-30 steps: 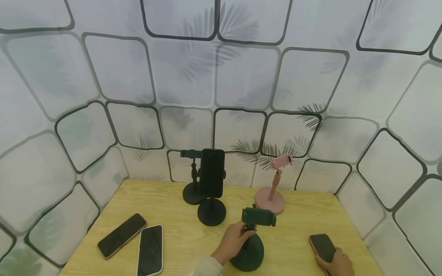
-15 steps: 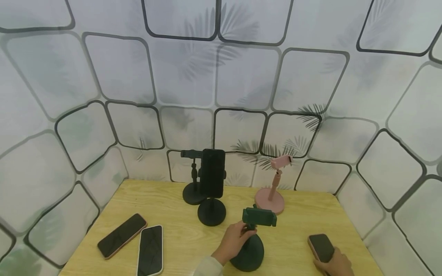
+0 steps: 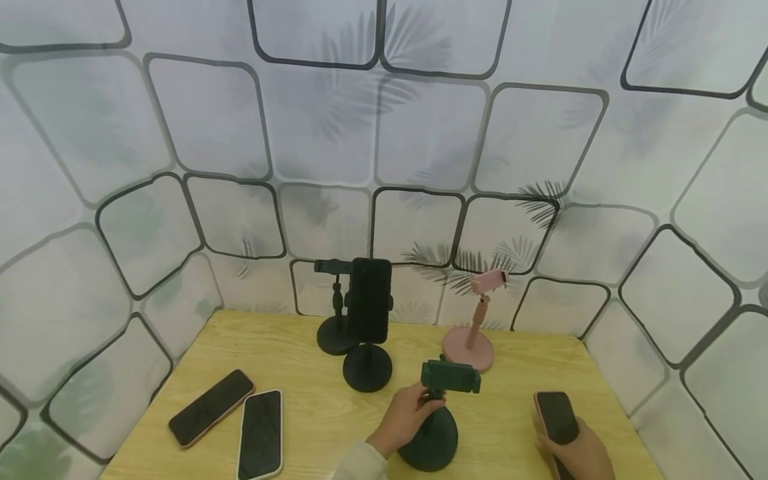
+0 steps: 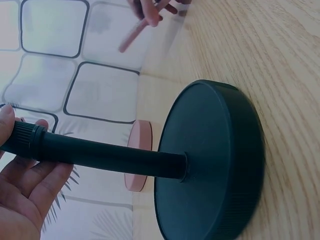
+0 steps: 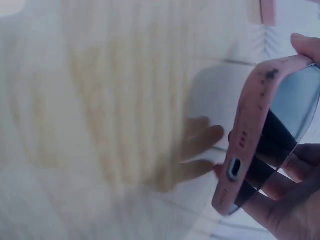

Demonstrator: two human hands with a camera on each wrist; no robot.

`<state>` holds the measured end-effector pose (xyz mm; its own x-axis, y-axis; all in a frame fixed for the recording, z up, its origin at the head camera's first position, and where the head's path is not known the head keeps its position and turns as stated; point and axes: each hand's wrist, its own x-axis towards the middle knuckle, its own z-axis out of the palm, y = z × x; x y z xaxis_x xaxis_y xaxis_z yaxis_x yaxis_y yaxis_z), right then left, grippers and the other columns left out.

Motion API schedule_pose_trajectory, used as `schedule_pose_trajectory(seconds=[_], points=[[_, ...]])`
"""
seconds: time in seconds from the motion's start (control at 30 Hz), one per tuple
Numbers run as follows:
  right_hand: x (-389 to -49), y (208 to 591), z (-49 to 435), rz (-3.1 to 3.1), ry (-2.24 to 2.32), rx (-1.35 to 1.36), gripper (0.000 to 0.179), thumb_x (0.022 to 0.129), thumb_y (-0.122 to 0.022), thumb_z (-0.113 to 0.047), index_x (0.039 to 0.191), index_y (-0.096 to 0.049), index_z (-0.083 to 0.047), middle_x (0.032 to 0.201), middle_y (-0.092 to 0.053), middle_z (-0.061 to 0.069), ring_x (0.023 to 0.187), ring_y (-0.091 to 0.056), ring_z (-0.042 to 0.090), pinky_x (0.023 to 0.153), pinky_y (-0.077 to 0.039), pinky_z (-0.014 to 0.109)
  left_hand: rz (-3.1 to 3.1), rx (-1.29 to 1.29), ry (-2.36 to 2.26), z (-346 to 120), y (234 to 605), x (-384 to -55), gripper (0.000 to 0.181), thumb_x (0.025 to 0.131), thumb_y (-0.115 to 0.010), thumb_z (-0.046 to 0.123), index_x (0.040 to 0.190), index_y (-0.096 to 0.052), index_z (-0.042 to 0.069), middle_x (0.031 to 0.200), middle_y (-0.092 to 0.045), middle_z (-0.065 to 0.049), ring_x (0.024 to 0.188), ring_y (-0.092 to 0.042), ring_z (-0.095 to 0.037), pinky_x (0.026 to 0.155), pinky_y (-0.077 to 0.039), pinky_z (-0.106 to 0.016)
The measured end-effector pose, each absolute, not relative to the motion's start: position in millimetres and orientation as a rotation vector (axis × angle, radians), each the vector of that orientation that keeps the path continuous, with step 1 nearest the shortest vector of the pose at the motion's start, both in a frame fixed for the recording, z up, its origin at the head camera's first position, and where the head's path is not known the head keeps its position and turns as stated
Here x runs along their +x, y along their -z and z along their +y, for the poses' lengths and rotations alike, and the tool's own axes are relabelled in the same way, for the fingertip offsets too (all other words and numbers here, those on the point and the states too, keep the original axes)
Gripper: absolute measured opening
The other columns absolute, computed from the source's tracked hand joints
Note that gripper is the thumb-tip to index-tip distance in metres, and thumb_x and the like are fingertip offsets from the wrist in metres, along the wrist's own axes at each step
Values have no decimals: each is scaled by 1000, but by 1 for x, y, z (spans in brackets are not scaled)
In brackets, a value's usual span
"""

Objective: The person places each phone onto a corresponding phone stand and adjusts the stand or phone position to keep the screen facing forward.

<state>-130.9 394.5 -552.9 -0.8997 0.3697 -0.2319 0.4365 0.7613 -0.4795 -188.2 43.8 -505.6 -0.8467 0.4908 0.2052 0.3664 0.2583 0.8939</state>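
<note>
The left hand [image 3: 401, 421] grips the upright green stand [image 3: 437, 430]; across a stretch of table [image 3: 495, 433], the right hand [image 3: 581, 452] holds a pink-cased phone [image 3: 557, 419] aloft, the table's side edge just outside that hand.

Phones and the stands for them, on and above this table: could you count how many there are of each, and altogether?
Phones: 4 (leftmost phone, white-edged phone, mounted phone, held phone)
Stands: 4 (green stand, pink stand, black stand bearing the mounted phone, dark stand behind it)
Total: 8
</note>
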Motion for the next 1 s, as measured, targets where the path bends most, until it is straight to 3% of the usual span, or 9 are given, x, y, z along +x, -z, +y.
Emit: schedule_pose_trajectory(seconds=[0.17,0.43,0.6,0.7,0.87,1.0], points=[[-133,543,382,2898,841,668,107,66,-71,-65,130,-36,14,109,-57,33,86,-62,35,72,-50,47,2365,829,-1668,43,506,-190,31,90,-56,34,109,-64,11,108,-70,-7,104,-66,-16,82,-52,-19],[-132,525,353,3115,924,726,78,68,-74,-60,108,-51,2,87,-63,17,68,-59,22,57,-46,35,2308,838,-1682,42,505,-193,26,90,-59,26,111,-64,11,109,-70,-7,103,-66,-15,81,-52,-19],[-134,500,328,3258,997,745,70,64,-79,-55,102,-54,-3,81,-61,14,61,-54,18,52,-40,31,2282,839,-1692,43,503,-194,25,88,-61,23,111,-64,13,109,-69,-7,99,-67,-13,80,-52,-18],[-134,482,314,3319,1006,745,72,64,-81,-52,109,-54,-2,84,-61,15,62,-55,20,51,-41,32,2287,857,-1683,44,503,-195,24,88,-61,23,109,-65,12,108,-70,-6,98,-68,-12,80,-52,-17],[-130,455,292,3424,1054,692,84,64,-83,-45,125,-50,1,100,-61,22,74,-61,32,58,-47,43,2303,869,-1666,45,503,-197,22,87,-62,23,106,-65,12,106,-70,-4,98,-67,-10,80,-51,-16],[-125,436,276,3502,1105,641,81,62,-85,-39,124,-51,1,96,-61,20,73,-60,31,57,-47,42,2299,861,-1668,46,502,-200,21,87,-62,22,104,-65,11,106,-70,-6,97,-67,-9,81,-51,-15]])
